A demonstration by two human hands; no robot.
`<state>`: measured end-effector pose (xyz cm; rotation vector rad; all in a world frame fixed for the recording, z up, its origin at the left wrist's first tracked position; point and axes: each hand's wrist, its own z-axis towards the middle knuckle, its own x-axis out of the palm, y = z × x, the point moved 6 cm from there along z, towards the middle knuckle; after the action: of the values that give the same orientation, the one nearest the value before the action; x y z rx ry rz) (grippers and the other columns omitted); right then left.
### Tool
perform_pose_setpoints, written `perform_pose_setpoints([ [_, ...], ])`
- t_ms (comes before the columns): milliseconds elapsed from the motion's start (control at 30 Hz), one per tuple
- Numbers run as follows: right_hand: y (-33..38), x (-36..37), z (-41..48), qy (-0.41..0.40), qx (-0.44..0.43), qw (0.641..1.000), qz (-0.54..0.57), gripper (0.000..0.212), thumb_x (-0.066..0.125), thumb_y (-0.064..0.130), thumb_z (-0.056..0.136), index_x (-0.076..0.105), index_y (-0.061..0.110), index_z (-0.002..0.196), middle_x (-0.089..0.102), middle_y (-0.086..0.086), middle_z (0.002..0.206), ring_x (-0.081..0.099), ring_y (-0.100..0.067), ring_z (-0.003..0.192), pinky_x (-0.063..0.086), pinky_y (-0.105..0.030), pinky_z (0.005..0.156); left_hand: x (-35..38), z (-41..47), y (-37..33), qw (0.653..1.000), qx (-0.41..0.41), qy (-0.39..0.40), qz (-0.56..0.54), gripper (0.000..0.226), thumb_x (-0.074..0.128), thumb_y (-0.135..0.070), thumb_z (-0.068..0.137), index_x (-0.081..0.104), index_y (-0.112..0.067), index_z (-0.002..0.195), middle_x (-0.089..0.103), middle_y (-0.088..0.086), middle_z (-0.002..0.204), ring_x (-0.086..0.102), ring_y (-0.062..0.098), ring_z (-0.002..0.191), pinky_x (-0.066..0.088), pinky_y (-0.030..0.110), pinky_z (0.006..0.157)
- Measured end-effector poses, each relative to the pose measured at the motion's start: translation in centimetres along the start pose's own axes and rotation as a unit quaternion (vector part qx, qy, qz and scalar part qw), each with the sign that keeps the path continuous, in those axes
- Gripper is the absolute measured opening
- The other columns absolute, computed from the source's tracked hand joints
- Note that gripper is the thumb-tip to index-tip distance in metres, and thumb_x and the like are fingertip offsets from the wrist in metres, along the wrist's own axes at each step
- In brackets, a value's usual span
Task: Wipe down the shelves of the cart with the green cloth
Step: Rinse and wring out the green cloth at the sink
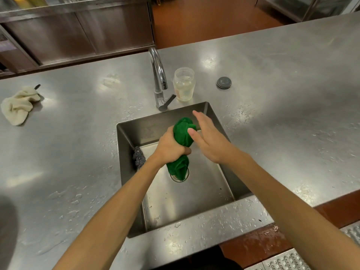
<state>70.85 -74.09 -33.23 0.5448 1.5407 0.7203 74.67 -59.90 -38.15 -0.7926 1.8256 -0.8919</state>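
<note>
Head view: where is the green cloth (182, 137)?

– Over the sink (194, 203), bunched into a thick twisted roll. The left hand (169, 147) grips it round the middle, fingers curled tight about it.

– Which way does the roll run?

– Its long axis runs from near to far and tilts a little to the right. The upper end sticks out past the left fingers on the far side, toward the tap (157, 75). The lower end hangs out on the near side of the fist, above the drain (180, 177). I cannot tell whether it touches the drain.

– And the right hand (209, 139)?

– Just beside the cloth, on its right. Its fingers are straight and spread and hold nothing, and they point toward the far rim of the sink. The thumb tip lies against the upper end of the cloth.

– What is around the hands?

– Left of the left fingers, a grey steel scourer (138, 157) sits against the sink's left wall. Beyond both hands, past the far rim, the tap stands on the desk (78, 133) with a clear lidless jar (183, 84) just to its right. A round grey lid (224, 82) lies further right, apart from the jar. Far to the left of the left hand lies a crumpled beige cloth (18, 105), well apart from the sink. Water drops dot the desk around the sink's rim.
</note>
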Motion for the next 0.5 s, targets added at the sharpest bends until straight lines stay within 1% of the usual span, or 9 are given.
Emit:
perform_pose_setpoints([
  [67, 0.2, -1.1, -0.7, -0.019, -0.094, 0.987, -0.130, 0.070, 0.048, 0.030, 0.098, 0.009, 0.024, 0.156, 0.006, -0.003, 0.164, 0.011, -0.026, 0.150, 0.021, -0.056, 0.117, -0.6, 0.1, 0.3, 1.000, -0.003, 0.002, -0.001, 0.071, 0.076, -0.024, 0.045, 0.053, -0.015, 0.112, 0.059, -0.003, 0.089, 0.059, 0.016, 0.079, 0.048, 0.028, 0.068],
  [167, 0.9, 0.0, -1.2, 0.003, -0.169, 0.930, -0.326, 0.106, 0.070, 0.009, 0.075, 0.003, 0.025, 0.156, -0.007, -0.006, 0.165, -0.001, -0.034, 0.151, 0.020, -0.064, 0.114, -0.5, -0.3, -0.6, 0.999, 0.003, 0.047, -0.024, 0.056, 0.074, -0.016, 0.049, 0.052, -0.015, 0.100, 0.057, -0.002, 0.079, 0.057, 0.015, 0.069, 0.047, 0.029, 0.061],
  [200, 1.3, 0.7, -1.2, 0.006, -0.181, 0.916, -0.358, 0.112, 0.072, 0.002, 0.070, 0.005, 0.023, 0.156, -0.007, -0.009, 0.165, -0.001, -0.036, 0.150, 0.019, -0.065, 0.114, -0.1, -0.6, -1.2, 0.996, 0.008, 0.074, -0.042, 0.053, 0.073, -0.012, 0.051, 0.052, -0.015, 0.099, 0.059, -0.003, 0.075, 0.059, 0.013, 0.066, 0.047, 0.028, 0.058],
  [233, 1.7, 1.2, -1.0, 0.002, -0.192, 0.909, -0.369, 0.112, 0.074, -0.003, 0.067, 0.010, 0.020, 0.156, -0.004, -0.012, 0.164, 0.002, -0.037, 0.150, 0.021, -0.065, 0.113, 0.5, -1.1, -1.8, 0.993, 0.015, 0.103, -0.059, 0.052, 0.072, -0.009, 0.052, 0.052, -0.015, 0.100, 0.060, -0.005, 0.072, 0.060, 0.011, 0.064, 0.048, 0.026, 0.056],
  [300, 2.2, 1.4, -0.9, -0.023, -0.213, 0.911, -0.352, 0.102, 0.074, -0.005, 0.067, 0.024, 0.015, 0.153, 0.008, -0.015, 0.163, 0.022, -0.040, 0.143, 0.036, -0.058, 0.107, 1.4, -1.9, -2.8, 0.985, 0.031, 0.150, -0.080, 0.054, 0.070, -0.004, 0.053, 0.053, -0.013, 0.104, 0.061, -0.004, 0.070, 0.062, 0.010, 0.064, 0.049, 0.026, 0.056],
  [367, 2.5, 0.8, -0.6, -0.060, -0.223, 0.911, -0.343, 0.087, 0.073, -0.003, 0.071, 0.036, 0.012, 0.149, 0.030, -0.015, 0.156, 0.043, -0.037, 0.120, 0.051, -0.047, 0.087, 1.6, -2.3, -3.5, 0.982, 0.039, 0.164, -0.084, 0.053, 0.070, -0.003, 0.054, 0.052, -0.013, 0.103, 0.060, -0.003, 0.071, 0.061, 0.010, 0.064, 0.048, 0.027, 0.056],
  [433, 2.4, 0.3, -0.2, -0.085, -0.209, 0.908, -0.353, 0.076, 0.073, -0.001, 0.074, 0.045, 0.010, 0.143, 0.053, -0.015, 0.133, 0.053, -0.033, 0.094, 0.052, -0.041, 0.064, 1.3, -2.2, -3.9, 0.986, 0.042, 0.148, -0.068, 0.060, 0.072, -0.004, 0.054, 0.049, -0.010, 0.109, 0.060, 0.002, 0.080, 0.061, 0.012, 0.068, 0.050, 0.033, 0.061],
  [467, 2.3, 0.3, 0.0, -0.080, -0.190, 0.910, -0.358, 0.070, 0.074, 0.003, 0.075, 0.049, 0.009, 0.140, 0.058, -0.014, 0.120, 0.055, -0.032, 0.086, 0.051, -0.040, 0.057, 1.2, -2.1, -3.9, 0.988, 0.040, 0.139, -0.051, 0.073, 0.073, -0.004, 0.055, 0.046, -0.009, 0.122, 0.061, 0.006, 0.090, 0.063, 0.015, 0.075, 0.053, 0.038, 0.067],
  [500, 2.2, 0.4, 0.3, -0.064, -0.166, 0.914, -0.365, 0.062, 0.073, 0.010, 0.077, 0.051, 0.008, 0.135, 0.059, -0.013, 0.111, 0.057, -0.032, 0.082, 0.049, -0.040, 0.055, 1.1, -1.9, -3.9, 0.991, 0.031, 0.129, -0.024, 0.094, 0.076, -0.004, 0.057, 0.033, -0.012, 0.141, 0.062, 0.007, 0.099, 0.065, 0.018, 0.083, 0.056, 0.040, 0.075],
])
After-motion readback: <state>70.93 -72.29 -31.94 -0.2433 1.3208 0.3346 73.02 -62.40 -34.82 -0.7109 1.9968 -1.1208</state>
